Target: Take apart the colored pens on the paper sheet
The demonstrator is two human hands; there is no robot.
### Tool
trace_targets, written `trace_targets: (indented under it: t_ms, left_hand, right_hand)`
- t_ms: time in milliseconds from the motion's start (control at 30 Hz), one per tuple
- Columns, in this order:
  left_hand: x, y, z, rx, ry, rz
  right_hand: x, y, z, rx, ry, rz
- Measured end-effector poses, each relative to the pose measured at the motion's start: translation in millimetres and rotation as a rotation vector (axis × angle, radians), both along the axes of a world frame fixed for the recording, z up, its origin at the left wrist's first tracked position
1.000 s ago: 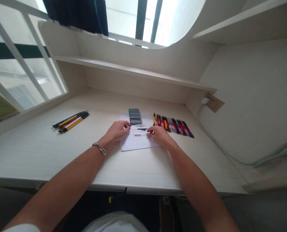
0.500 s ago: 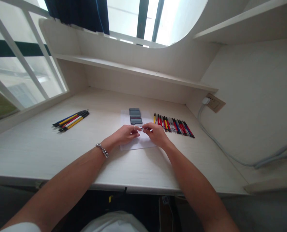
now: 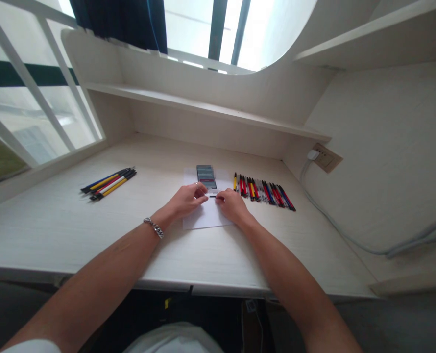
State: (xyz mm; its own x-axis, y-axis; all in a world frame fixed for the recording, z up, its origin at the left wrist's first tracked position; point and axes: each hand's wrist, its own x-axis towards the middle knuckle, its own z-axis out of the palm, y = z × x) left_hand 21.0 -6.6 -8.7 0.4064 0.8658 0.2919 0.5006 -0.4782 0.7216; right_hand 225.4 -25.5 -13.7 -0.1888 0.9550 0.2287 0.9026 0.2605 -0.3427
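Observation:
My left hand is over the white paper, its thumb and fingers apart with nothing seen between them. Facing it, my right hand has its fingers closed on the right end of a thin dark stick-like piece, too small to name surely. Just beyond that lies a clear, pale strip, partly hidden by the fingers. A dark-edged flat thing like a phone, its face blurred into blocks, rests on the paper's far part.
Right of the paper, a row of pens in red, black, yellow, blue and clear lies side by side. A bundle of pens lies at the left. A shelf runs along the back; a cable hangs from the wall socket.
My left hand has moved slightly left and away from my right hand, its fingers parting. The thin dark piece now shows between the hands. My right hand has shifted slightly.

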Motion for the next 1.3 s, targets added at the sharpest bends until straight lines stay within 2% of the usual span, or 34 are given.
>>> trace_targets:
  t_ms: [200, 467, 733, 967, 1300]
  left_hand:
    - [-2, 0, -0.3, -0.024, 0.001, 0.007]
    - [-2, 0, -1.9, -0.029, 0.019, -0.002]
    - [-2, 1, -5.5, -0.019, 0.023, -0.025]
    - [0, -1, -4.8, -0.034, 0.010, -0.046]
    - [2, -1, -4.6, -0.034, -0.070, -0.110]
  right_hand:
    - [0, 0, 0.6, -0.010, 0.001, 0.007]
    - [6, -15, 20.9, 0.170, 0.338, 0.101]
    - [3, -19, 21.7, 0.228, 0.338, 0.150]
    - [2, -19, 18.2, 0.209, 0.321, 0.159]
    - [2, -18, 17.6, 0.148, 0.448, 0.192]
